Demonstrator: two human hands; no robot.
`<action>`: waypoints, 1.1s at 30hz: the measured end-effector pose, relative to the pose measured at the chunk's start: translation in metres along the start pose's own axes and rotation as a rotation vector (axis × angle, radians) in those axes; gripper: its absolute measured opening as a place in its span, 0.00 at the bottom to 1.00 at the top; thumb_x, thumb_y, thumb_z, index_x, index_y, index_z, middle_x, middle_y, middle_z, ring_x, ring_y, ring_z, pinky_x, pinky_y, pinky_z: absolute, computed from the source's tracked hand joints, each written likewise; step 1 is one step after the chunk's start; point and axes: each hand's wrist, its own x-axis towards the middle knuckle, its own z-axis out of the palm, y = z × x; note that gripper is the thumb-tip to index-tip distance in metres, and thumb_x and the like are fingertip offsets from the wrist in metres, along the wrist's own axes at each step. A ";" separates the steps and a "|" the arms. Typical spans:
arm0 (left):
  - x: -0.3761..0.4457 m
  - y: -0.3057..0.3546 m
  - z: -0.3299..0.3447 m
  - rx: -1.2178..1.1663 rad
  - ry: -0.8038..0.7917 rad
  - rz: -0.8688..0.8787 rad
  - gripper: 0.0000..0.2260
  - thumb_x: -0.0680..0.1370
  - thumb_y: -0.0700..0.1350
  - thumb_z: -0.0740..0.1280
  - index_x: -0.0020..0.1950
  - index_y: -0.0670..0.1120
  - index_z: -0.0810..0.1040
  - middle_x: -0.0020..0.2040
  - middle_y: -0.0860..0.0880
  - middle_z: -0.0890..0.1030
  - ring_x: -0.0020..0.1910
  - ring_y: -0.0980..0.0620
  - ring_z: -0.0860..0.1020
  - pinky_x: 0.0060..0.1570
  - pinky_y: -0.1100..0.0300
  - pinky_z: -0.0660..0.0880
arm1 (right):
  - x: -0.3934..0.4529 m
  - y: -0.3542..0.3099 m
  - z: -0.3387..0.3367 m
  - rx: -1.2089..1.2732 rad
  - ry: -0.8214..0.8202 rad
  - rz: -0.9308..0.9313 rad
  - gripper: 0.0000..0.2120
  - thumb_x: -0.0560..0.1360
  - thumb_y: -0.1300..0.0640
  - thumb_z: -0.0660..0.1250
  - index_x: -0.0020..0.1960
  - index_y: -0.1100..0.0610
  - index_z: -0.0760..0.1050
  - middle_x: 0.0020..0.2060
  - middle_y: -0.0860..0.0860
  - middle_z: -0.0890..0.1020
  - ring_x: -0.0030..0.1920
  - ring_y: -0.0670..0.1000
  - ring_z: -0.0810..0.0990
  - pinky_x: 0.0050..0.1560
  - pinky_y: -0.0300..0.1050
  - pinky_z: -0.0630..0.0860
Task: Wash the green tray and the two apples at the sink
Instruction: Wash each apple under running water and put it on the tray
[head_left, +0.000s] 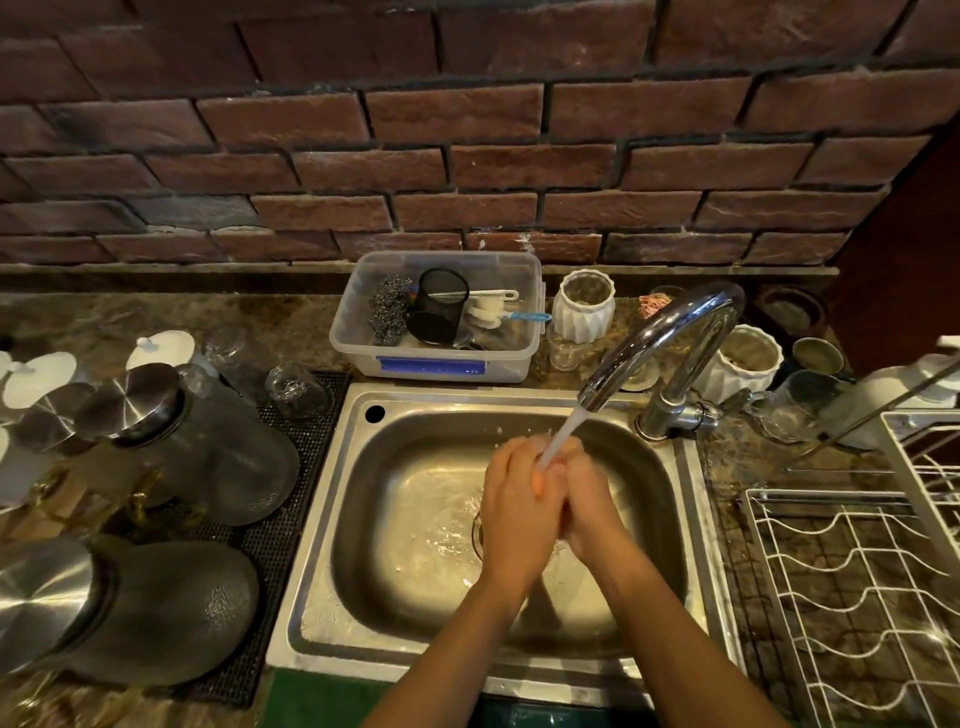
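Note:
Over the steel sink (318, 525), my left hand (511, 506) and my right hand (589, 501) are pressed together under the running water (563, 434). Both hands curl around one apple (540, 484). Only a small orange-red patch of it shows between the fingers. Water pools and splashes around the drain below the hands. A green surface (317, 696) lies at the bottom edge, in front of the sink; it looks like the green tray, mostly cut off by the frame. No second apple is in view.
The chrome faucet (675, 332) arches over the sink from the right. A white wire dish rack (857, 597) stands at the right. Lidded glass jars (208, 457) sit on a black mat at the left. A clear tub (436, 317) with scrubbers stands behind the sink.

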 end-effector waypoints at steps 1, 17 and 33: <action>-0.001 -0.001 0.000 0.005 -0.003 -0.007 0.17 0.78 0.61 0.56 0.64 0.61 0.74 0.61 0.60 0.74 0.57 0.60 0.76 0.54 0.65 0.74 | 0.000 0.000 -0.002 -0.022 -0.001 0.047 0.13 0.74 0.48 0.65 0.44 0.55 0.83 0.41 0.58 0.86 0.47 0.59 0.85 0.48 0.57 0.81; 0.014 0.025 -0.006 -0.304 0.025 -0.493 0.13 0.81 0.59 0.58 0.49 0.56 0.80 0.46 0.53 0.82 0.47 0.53 0.80 0.41 0.57 0.74 | -0.007 0.019 -0.001 -0.144 0.084 -0.234 0.13 0.81 0.51 0.59 0.61 0.50 0.78 0.51 0.50 0.85 0.52 0.50 0.83 0.50 0.51 0.82; 0.026 0.018 -0.019 -0.484 0.041 -0.672 0.07 0.77 0.54 0.65 0.47 0.54 0.81 0.48 0.46 0.82 0.46 0.49 0.80 0.40 0.55 0.77 | -0.020 0.018 0.014 -0.156 0.046 -0.134 0.18 0.84 0.46 0.54 0.70 0.47 0.71 0.58 0.53 0.81 0.57 0.54 0.81 0.61 0.59 0.79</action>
